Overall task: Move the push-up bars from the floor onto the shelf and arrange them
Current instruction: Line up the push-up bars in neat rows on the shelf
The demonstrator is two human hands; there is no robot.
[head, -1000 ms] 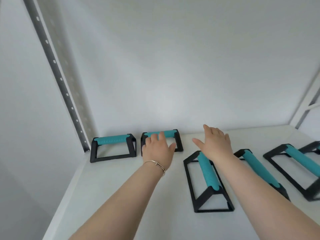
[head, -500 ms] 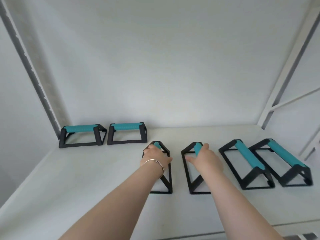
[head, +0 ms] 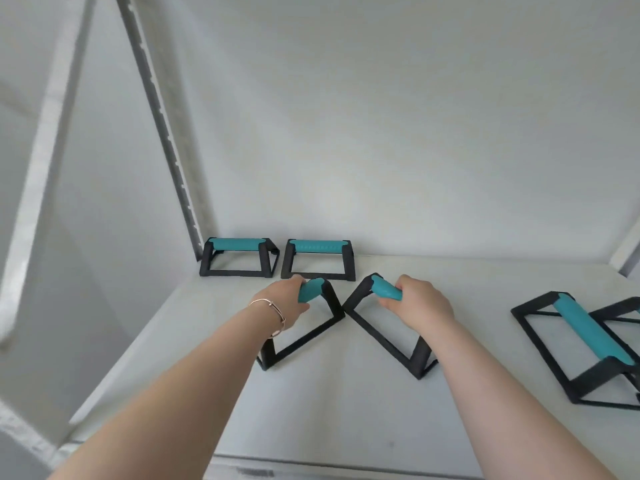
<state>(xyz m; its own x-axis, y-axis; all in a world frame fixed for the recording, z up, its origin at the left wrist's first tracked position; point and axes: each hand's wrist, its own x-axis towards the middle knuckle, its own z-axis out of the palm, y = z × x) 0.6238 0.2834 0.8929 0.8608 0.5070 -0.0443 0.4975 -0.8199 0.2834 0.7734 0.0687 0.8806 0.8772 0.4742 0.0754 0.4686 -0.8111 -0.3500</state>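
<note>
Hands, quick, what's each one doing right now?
Left hand: closed around the teal grip of the left push-up bar.
Right hand: closed around the teal grip of the right push-up bar.

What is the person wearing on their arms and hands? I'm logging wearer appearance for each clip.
Both forearms are bare, with no sleeves in view and no gloves on either hand. The left hand has a thin metallic bracelet around its wrist, a slim bangle with a rosy gold tint. The right hand and its wrist carry nothing visible: no watch, band or ring can be seen.
</note>
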